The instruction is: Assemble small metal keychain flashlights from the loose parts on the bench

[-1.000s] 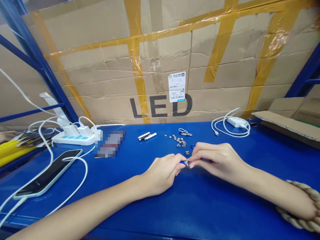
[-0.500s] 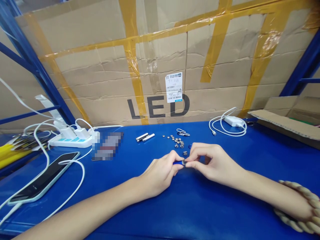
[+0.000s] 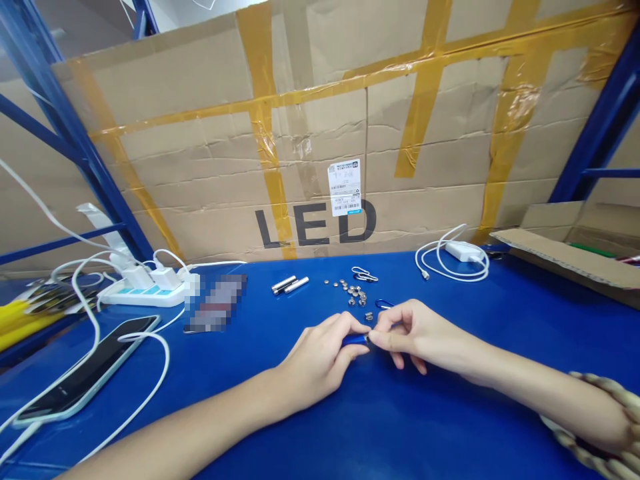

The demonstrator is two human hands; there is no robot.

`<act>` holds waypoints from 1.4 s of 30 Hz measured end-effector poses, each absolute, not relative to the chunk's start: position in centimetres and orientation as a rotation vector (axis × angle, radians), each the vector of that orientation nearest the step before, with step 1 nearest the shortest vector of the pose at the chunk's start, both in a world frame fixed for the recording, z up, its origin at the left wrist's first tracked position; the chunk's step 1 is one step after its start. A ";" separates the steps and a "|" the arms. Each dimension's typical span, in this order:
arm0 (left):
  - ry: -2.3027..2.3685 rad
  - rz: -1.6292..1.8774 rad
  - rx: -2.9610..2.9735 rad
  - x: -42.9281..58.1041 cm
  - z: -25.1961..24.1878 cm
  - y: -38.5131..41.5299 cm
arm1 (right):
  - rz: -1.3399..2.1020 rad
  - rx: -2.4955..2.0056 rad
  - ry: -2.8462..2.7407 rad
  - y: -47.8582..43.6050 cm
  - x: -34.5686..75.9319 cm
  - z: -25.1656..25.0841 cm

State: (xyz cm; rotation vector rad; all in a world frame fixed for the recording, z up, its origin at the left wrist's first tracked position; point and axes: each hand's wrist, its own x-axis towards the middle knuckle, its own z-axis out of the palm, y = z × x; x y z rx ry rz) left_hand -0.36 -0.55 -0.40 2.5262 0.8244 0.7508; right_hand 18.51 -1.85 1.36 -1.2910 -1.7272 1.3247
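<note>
My left hand (image 3: 320,357) is closed around a small blue tube (image 3: 354,339), thumb and forefinger pinching it just above the table. At the tube's right end, where a bit of silver shows, my right hand (image 3: 417,337) pinches with thumb and forefinger; its other fingers curl loosely below. Whatever lies between those right fingertips is mostly hidden. Just beyond the hands sits a tiny metal piece (image 3: 369,316), and a blue clip (image 3: 384,304) is partly covered by my right hand. Several small round metal parts (image 3: 353,292) are scattered behind.
Silver clips (image 3: 364,274) and silver tubes (image 3: 296,285) lie farther back on the blue table (image 3: 280,427). Left are a phone (image 3: 90,370), a power strip (image 3: 143,293) and white cables. A coiled cable (image 3: 463,252) and an open carton (image 3: 565,267) stand right, a large cardboard box (image 3: 210,173) behind.
The view has tilted up slightly, so things sit lower. My right hand's grip at the tube's end has turned, and its lower fingers now show. More of the blue tube is visible.
</note>
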 end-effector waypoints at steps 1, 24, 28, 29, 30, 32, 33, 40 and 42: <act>0.811 0.768 2.519 -0.3 -0.4 -0.6 | 1.348 -1.284 -1.713 -1.9 18.5 1.5; 0.654 0.608 2.517 -0.2 0.1 -1.2 | 1.508 -1.324 -1.758 -1.0 19.5 0.8; 0.666 0.630 2.549 -0.3 0.1 -1.1 | 1.434 -1.352 -1.754 -1.3 19.1 0.6; 0.689 0.635 2.539 -0.2 0.0 -1.0 | 1.404 -1.361 -1.757 -1.4 19.0 0.6; 0.716 0.641 2.525 -0.2 0.0 -1.0 | 1.376 -1.367 -1.759 -1.4 19.0 0.6; 0.775 0.657 2.499 -0.1 -0.2 -0.9 | 1.340 -1.377 -1.761 -1.4 18.9 0.5; 0.800 0.664 2.495 -0.1 -0.2 -0.9 | 1.335 -1.381 -1.758 -1.3 18.9 0.5; 0.899 0.709 2.515 0.1 -0.4 -0.7 | 1.166 -1.330 -1.757 -0.5 19.1 0.5; 0.921 0.726 2.479 0.2 -0.3 -0.7 | 0.866 -1.264 -1.858 -0.5 19.2 0.7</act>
